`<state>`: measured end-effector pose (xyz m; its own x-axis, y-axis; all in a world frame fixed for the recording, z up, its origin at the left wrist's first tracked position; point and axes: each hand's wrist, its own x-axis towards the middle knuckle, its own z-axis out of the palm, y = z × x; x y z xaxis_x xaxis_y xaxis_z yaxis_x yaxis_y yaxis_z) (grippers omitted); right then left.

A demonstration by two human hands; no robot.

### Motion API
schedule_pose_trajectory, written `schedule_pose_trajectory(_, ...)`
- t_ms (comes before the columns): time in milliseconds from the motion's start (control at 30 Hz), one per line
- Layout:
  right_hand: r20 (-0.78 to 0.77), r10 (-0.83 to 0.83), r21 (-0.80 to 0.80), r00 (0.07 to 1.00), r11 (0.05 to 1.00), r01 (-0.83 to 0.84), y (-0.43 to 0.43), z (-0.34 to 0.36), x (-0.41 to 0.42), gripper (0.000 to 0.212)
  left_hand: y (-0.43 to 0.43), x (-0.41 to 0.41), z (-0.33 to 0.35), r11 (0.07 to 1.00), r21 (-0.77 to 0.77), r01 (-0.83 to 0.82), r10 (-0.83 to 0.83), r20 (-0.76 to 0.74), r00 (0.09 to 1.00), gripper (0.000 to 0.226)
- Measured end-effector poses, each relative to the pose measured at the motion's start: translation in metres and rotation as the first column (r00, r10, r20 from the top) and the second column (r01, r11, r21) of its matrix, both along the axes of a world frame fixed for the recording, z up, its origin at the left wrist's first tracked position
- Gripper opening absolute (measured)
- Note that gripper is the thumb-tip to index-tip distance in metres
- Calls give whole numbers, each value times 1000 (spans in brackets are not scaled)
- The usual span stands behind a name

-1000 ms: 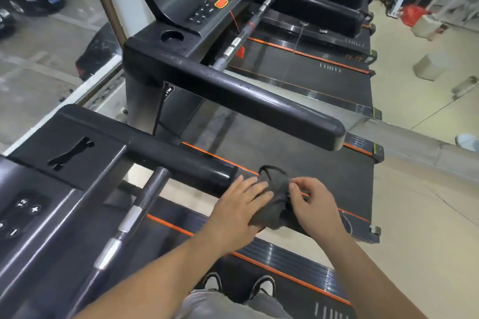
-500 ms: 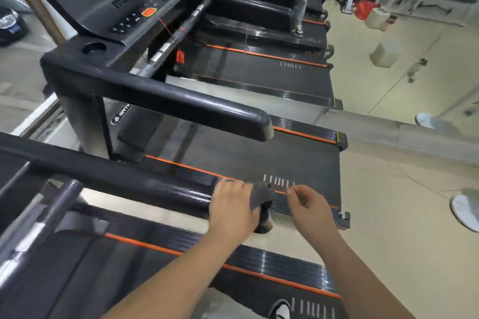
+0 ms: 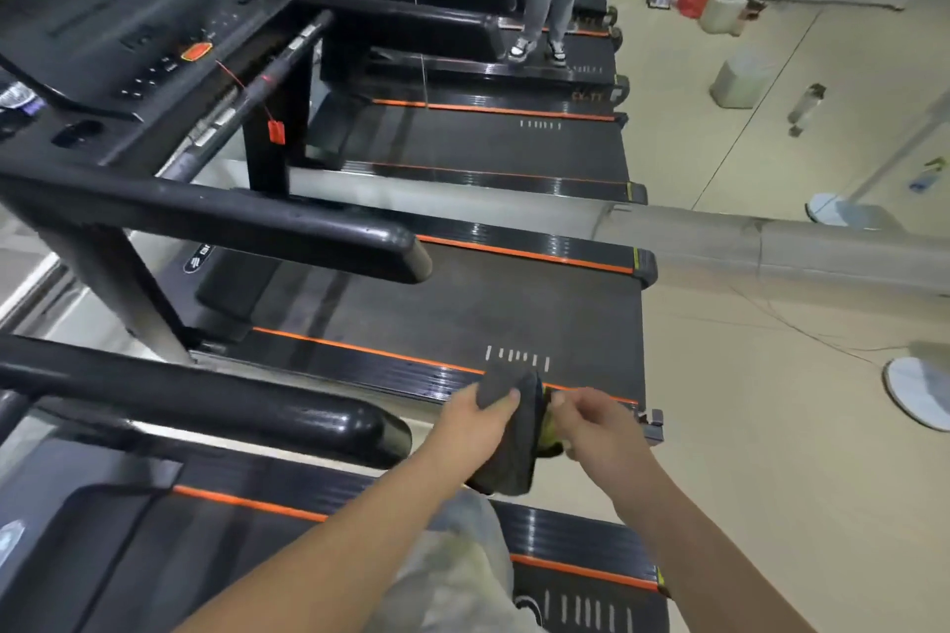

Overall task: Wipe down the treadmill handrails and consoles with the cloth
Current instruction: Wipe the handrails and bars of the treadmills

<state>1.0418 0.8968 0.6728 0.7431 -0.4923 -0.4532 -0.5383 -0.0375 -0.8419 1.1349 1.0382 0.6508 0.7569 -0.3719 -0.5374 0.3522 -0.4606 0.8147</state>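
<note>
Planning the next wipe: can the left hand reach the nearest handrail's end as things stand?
Probably yes. The left hand, gripping the cloth, sits just right of the nearest handrail's end with nothing between; the right hand also pinches the cloth.

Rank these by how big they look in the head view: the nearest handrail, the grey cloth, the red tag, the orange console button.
1. nearest handrail
2. grey cloth
3. red tag and orange console button: they look much alike, and both lie farther from the camera, so I leave them unranked.
</note>
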Motion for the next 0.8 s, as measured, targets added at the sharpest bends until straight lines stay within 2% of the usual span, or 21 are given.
schedule_pose_trajectory(33,-8,-34,36,999,999,34,-4,3,5,24,-10,6,10,993,-88,-84,75,-101,992,18)
schedule_pose_trajectory(100,-8,-78,105,997,991,78,-12,8,14,29,-22,17,20,979,-162,-121,90,-188,978,28)
schedule_pose_trajectory(200,0,-61,248,998,967,60,-24,18,37,41,-30,30,15,982,-183,-45,4,-217,976,51)
schedule_pose_trajectory(300,3,0,416,1000,909,-1,-31,28,75,43,-45,54,8,978,-208,10,-60,-239,969,56)
schedule_pose_trajectory(333,0,3,447,1000,895,-3,-33,31,92,44,-51,67,8,972,-233,-9,-52,-257,965,65)
schedule_pose_trajectory(400,-9,3,469,1000,883,1,-37,38,131,37,-65,103,1,952,-249,-178,74,-378,923,90)
schedule_pose_trajectory(433,-13,11,461,1000,887,-4,-39,42,149,30,-70,120,2,931,-258,-257,130,-423,897,85)
schedule_pose_trajectory(500,-22,31,421,999,907,-19,-43,51,187,21,-71,154,10,885,-245,-395,247,-471,846,53)
schedule_pose_trajectory(533,-28,25,404,999,915,-12,-44,56,204,21,-69,168,12,869,-222,-443,291,-495,819,48)
schedule_pose_trajectory(667,-25,-19,398,1000,917,27,-56,75,267,21,-41,208,33,871,-292,-396,249,-433,867,54)
schedule_pose_trajectory(800,-3,3,482,1000,876,-1,-73,86,316,29,-45,239,44,832,-327,-447,318,-379,869,34)
